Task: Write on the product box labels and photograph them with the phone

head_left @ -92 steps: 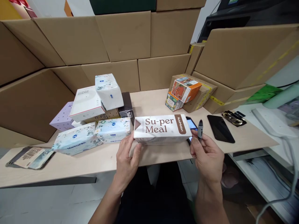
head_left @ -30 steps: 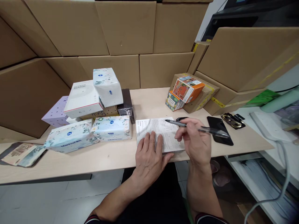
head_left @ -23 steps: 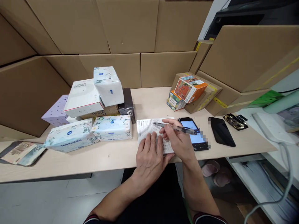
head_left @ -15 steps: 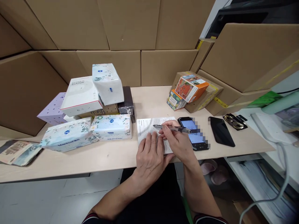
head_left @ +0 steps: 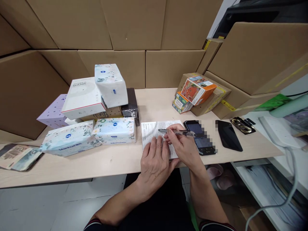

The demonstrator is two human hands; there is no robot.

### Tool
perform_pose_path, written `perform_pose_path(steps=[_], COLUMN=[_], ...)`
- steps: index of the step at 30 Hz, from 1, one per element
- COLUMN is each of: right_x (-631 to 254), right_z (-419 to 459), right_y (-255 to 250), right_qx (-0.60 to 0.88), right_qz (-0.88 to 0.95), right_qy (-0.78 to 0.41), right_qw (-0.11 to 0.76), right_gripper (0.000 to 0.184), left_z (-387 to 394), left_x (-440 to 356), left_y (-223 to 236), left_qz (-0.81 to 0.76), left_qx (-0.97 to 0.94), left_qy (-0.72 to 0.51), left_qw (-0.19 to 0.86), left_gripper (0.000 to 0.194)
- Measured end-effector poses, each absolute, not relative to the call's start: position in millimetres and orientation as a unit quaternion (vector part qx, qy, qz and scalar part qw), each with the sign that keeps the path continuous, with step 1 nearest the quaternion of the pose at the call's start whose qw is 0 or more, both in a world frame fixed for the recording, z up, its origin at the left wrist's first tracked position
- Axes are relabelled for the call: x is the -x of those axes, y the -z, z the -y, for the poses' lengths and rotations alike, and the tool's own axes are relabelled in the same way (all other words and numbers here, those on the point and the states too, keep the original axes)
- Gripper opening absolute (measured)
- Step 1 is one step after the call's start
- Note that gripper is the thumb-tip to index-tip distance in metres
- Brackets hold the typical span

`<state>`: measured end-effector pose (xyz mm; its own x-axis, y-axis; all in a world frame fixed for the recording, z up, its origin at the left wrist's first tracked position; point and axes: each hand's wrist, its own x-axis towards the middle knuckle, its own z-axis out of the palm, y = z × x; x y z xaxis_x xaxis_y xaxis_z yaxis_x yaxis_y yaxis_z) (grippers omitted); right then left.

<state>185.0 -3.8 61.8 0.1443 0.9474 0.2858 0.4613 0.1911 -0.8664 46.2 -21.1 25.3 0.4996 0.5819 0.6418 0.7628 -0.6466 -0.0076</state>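
A white carton (head_left: 154, 130) lies flat near the front edge of the pale wooden table (head_left: 108, 160), its printed small-text side facing up. My left hand (head_left: 155, 162) rests flat on the carton's near part, fingers stretched out. My right hand (head_left: 181, 146) pinches a grey pen (head_left: 176, 132), whose tip touches the carton's printed face. A phone with a lit screen (head_left: 201, 141) lies just right of the carton, beside my right hand.
Tissue packs (head_left: 114, 131) and stacked boxes (head_left: 83, 98) crowd the left of the table. An orange box (head_left: 197, 89) sits on cartons at the back right. A dark phone (head_left: 228, 139) and black clip (head_left: 240, 123) lie further right. Cardboard boxes (head_left: 134, 25) wall the back.
The carton was first held upright in both hands, then laid flat with its printed side up. My right hand swung the pen in from the right onto it; in the last half second little moved.
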Motion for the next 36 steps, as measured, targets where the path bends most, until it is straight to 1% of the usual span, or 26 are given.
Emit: perform_pose_path(steps=[9, 22, 24, 27, 30, 32, 34, 36], right_x=[-186, -187, -185, -182, -187, -200, -219, -239], right_z=[4, 3, 4, 8, 17, 24, 31, 39], right_y=[-60, -57, -58, -59, -57, -50, -40, -28], right_qx=[0.587, 0.583, 0.575, 0.553, 0.558, 0.586, 0.623, 0.651], right_qz=[0.610, 0.607, 0.600, 0.559, 0.497, 0.461, 0.462, 0.532], right_qy=[-0.256, -0.258, -0.255, -0.243, -0.172, -0.089, 0.007, 0.091], right_qw=[0.466, 0.474, 0.495, 0.568, 0.642, 0.660, 0.631, 0.534], right_gripper=[0.028, 0.030, 0.028, 0.025, 0.025, 0.028, 0.030, 0.032], left_z=[21, 23, 23, 23, 23, 22, 21, 19], left_x=[-47, -47, -47, -47, -47, -45, -43, -40], left_y=[-28, -28, -28, -29, -31, -32, -33, -34], left_qz=[0.394, 0.398, 0.397, 0.398, 0.403, 0.403, 0.400, 0.401], left_qx=[0.849, 0.847, 0.848, 0.846, 0.845, 0.847, 0.848, 0.848], left_qy=[0.312, 0.311, 0.310, 0.314, 0.314, 0.310, 0.310, 0.309], left_qw=[0.165, 0.167, 0.165, 0.163, 0.159, 0.155, 0.155, 0.157], left_gripper=[0.057, 0.056, 0.056, 0.056, 0.057, 0.057, 0.057, 0.056])
